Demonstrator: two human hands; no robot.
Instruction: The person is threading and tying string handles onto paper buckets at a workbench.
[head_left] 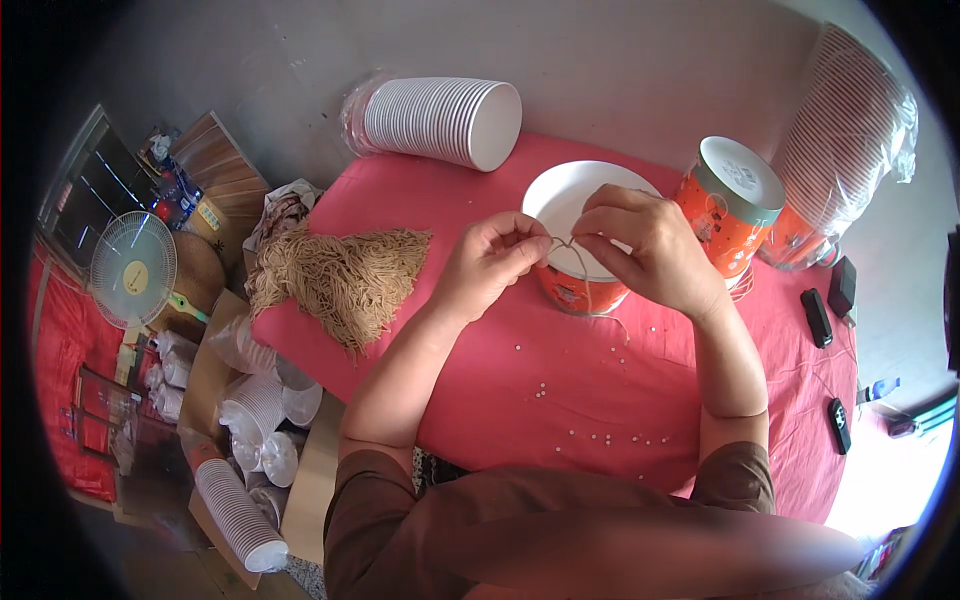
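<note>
1. Locate the thin tan cord point(586, 268): it spans the short gap between your two grips, crossing over itself there, and its slack hangs across the front of the round orange-printed paper bucket with a white interior point(558, 288).
2. Check the grips: your left hand point(485, 262) pinches the cord between thumb and forefinger at the bucket's front-left rim; your right hand point(650, 240) pinches it likewise, reaches over the opening and is nearer the bucket's middle.
3. Note the axes: the pinched span runs left to right; the bucket stands upright, open end up. You cannot tell whether the cord passes through its wall.
4. Note the materials: the cord looks pliable and fibrous, the bucket smooth and stiff. Wrinkled red cloth covers the bench point(480, 400).
5. To your left lies a stringy, fanned heap of tan cords point(345, 285).
</note>
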